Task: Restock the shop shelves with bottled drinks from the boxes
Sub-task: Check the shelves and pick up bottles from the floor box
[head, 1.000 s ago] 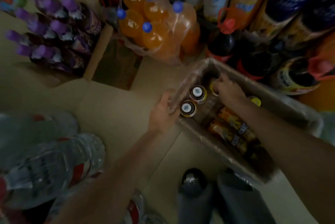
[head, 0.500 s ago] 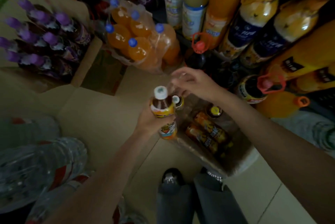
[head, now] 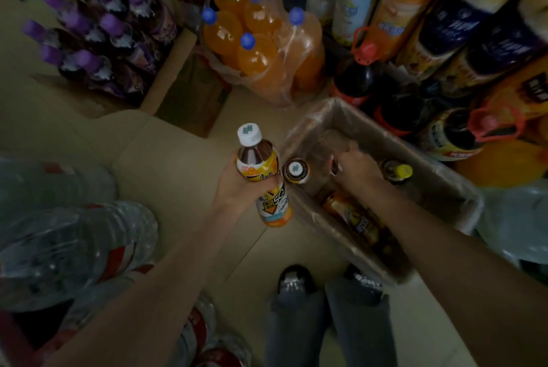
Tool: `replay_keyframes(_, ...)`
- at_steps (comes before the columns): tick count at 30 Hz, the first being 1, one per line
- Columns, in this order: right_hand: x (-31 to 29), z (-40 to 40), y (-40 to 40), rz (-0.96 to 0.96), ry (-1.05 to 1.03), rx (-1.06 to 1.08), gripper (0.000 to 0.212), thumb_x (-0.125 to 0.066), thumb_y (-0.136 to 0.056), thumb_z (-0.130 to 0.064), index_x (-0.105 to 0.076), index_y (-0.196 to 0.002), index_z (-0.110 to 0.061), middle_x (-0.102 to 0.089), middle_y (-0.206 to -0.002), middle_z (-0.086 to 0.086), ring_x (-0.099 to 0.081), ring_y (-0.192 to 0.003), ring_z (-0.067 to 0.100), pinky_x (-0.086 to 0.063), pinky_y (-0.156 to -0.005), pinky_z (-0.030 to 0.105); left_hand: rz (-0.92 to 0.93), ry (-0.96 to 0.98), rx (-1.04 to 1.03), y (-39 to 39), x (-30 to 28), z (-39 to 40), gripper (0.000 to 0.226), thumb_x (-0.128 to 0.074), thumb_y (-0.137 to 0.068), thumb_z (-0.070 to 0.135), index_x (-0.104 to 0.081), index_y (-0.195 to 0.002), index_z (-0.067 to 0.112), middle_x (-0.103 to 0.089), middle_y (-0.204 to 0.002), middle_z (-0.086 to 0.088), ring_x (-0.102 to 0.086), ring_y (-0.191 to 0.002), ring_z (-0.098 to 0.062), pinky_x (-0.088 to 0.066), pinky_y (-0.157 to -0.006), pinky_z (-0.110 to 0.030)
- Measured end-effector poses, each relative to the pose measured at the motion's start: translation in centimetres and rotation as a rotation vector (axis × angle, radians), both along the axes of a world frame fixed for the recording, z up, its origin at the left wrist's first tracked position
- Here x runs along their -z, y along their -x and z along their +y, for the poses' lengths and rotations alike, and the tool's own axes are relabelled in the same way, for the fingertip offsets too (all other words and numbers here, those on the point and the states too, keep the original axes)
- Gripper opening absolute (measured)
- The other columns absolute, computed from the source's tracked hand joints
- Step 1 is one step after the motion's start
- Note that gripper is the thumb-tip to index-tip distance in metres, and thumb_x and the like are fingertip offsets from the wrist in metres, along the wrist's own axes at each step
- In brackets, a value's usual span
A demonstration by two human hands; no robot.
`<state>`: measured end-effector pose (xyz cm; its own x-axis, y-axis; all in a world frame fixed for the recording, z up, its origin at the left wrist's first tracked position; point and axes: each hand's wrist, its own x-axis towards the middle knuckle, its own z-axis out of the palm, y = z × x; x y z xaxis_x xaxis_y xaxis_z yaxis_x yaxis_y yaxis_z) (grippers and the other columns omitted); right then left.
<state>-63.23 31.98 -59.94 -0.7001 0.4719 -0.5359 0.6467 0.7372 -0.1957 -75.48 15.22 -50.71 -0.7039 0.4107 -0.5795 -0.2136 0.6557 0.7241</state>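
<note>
Two hands work: left hand [head: 237, 188] clamped round a white-capped tea bottle [head: 261, 170] left of the cardboard tray [head: 439, 176]; right hand [head: 353, 167] reaches inside, fingers unclear. Orange soda pack [head: 261, 40] stands beyond; purple-capped bottles [head: 98, 31] far left.

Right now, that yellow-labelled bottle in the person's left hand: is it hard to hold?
Probably not. The left hand wraps the yellow-labelled bottle with fingers reaching well round, so it looks slim and easy to grip. It appears full of dark drink, so likely fairly heavy for its size. The glossy label may be slightly slippery.
</note>
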Motion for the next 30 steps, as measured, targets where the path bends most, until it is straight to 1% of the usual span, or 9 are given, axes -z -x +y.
replay_keyframes(3, -9.1, 2.4, -1.7, 0.052, -0.040, 0.025, 0.042, -0.062, -0.083, -0.029, -0.050, -0.115, -0.005, -0.051, -0.119, 0.016, -0.055, -0.108, 0.035, -0.046, -0.082, 0.039, -0.034, -0.039, 0.032, -1.8, -5.6, 1.8, 0.047, -0.080, -0.064, 0.004, -0.056, -0.101, 0.018, -0.058, -0.081, 0.017, -0.056, -0.069, 0.007, -0.043, -0.052, -0.001)
replay_keyframes(7, -25.7, 5.5, -4.4, 0.151, 0.046, -0.006, 0.026, -0.067, -0.076, -0.026, -0.046, -0.070, -0.010, -0.042, -0.085, 0.005, -0.049, -0.083, 0.027, -0.035, -0.065, 0.032, 0.009, -0.128, 0.100, -3.9, -18.0, 4.4, 0.057, -0.081, -0.064, 0.003, -0.055, -0.114, 0.012, -0.062, -0.093, 0.009, -0.061, -0.086, -0.008, -0.045, -0.062, -0.007)
replay_keyframes(9, -33.8, 6.7, -6.2, 0.217, 0.063, 0.000, 0.022, -0.069, -0.074, -0.024, -0.052, -0.076, -0.009, -0.041, -0.084, 0.003, -0.047, -0.084, 0.023, -0.034, -0.065, 0.031, 0.040, -0.166, 0.171, -4.9, -25.1, 5.9, 0.061, -0.081, -0.065, 0.005, -0.052, -0.117, 0.016, -0.059, -0.100, 0.008, -0.057, -0.091, -0.008, -0.044, -0.072, -0.015)
replay_keyframes(12, -45.6, 7.8, -8.6, 0.364, -0.021, 0.008, 0.029, -0.072, -0.069, -0.025, -0.058, -0.088, -0.008, -0.049, -0.090, 0.008, -0.053, -0.093, 0.028, -0.041, -0.072, 0.032, 0.104, -0.252, 0.339, -6.7, -35.1, 8.6, 0.057, -0.080, -0.067, 0.005, -0.049, -0.114, 0.018, -0.059, -0.098, 0.012, -0.056, -0.089, -0.003, -0.043, -0.073, -0.009)
replay_keyframes(16, -61.3, 8.1, -13.3, 0.555, -0.182, 0.062, 0.035, -0.071, -0.067, -0.025, -0.060, -0.097, -0.009, -0.059, -0.098, 0.013, -0.055, -0.097, 0.029, -0.043, -0.083, 0.035, 0.248, -0.351, 0.509, -10.3, -47.7, 11.7, 0.065, -0.084, -0.064, 0.012, -0.049, -0.119, 0.012, -0.062, -0.111, 0.000, -0.057, -0.104, -0.016, -0.044, -0.088, -0.028)
replay_keyframes(21, -79.2, 7.1, -23.8, 0.848, -0.415, 0.336, 0.026, -0.074, -0.068, -0.026, -0.064, -0.084, -0.008, -0.064, -0.083, 0.008, -0.059, -0.083, 0.020, -0.036, -0.066, 0.024, 0.398, -0.554, 0.704, -17.6, -62.3, 14.5, 0.059, -0.083, -0.064, 0.003, -0.048, -0.110, 0.017, -0.059, -0.100, 0.000, -0.058, -0.084, -0.003, -0.042, -0.074, -0.017)
replay_keyframes(24, -87.2, 5.9, -30.4, 0.964, -0.557, 0.441, 0.023, -0.075, -0.069, -0.027, -0.063, -0.080, -0.011, -0.058, -0.076, 0.004, -0.053, -0.076, 0.016, -0.032, -0.061, 0.026, 0.413, -0.690, 0.794, -23.1, -68.9, 16.0, 0.059, -0.079, -0.066, -0.002, -0.049, -0.115, 0.012, -0.062, -0.101, 0.001, -0.057, -0.069, 0.015, -0.044, -0.064, -0.004)
replay_keyframes(27, -92.0, 5.1, -36.8, 0.942, -0.720, 0.442, 0.026, -0.070, -0.075, -0.027, -0.063, -0.080, -0.002, -0.059, -0.076, 0.009, -0.052, -0.074, 0.018, -0.026, -0.057, 0.026, 0.388, -0.755, 0.907, -29.2, -73.1, 18.1, 0.060, -0.083, -0.064, 0.009, -0.053, -0.116, 0.015, -0.066, -0.108, 0.001, -0.063, -0.093, -0.006, -0.050, -0.083, -0.025)
replay_keyframes(30, -93.5, 5.0, -43.3, 0.899, -0.830, 0.463, 0.030, -0.069, -0.077, -0.025, -0.059, -0.070, 0.002, -0.053, -0.064, 0.013, -0.043, -0.058, 0.018, -0.022, -0.054, 0.030, 0.355, -0.835, 0.958, -36.1, -75.3, 20.4, 0.056, -0.087, -0.058, 0.019, -0.056, -0.103, 0.031, -0.067, -0.101, 0.009, -0.064, -0.094, -0.009, -0.051, -0.083, -0.033)
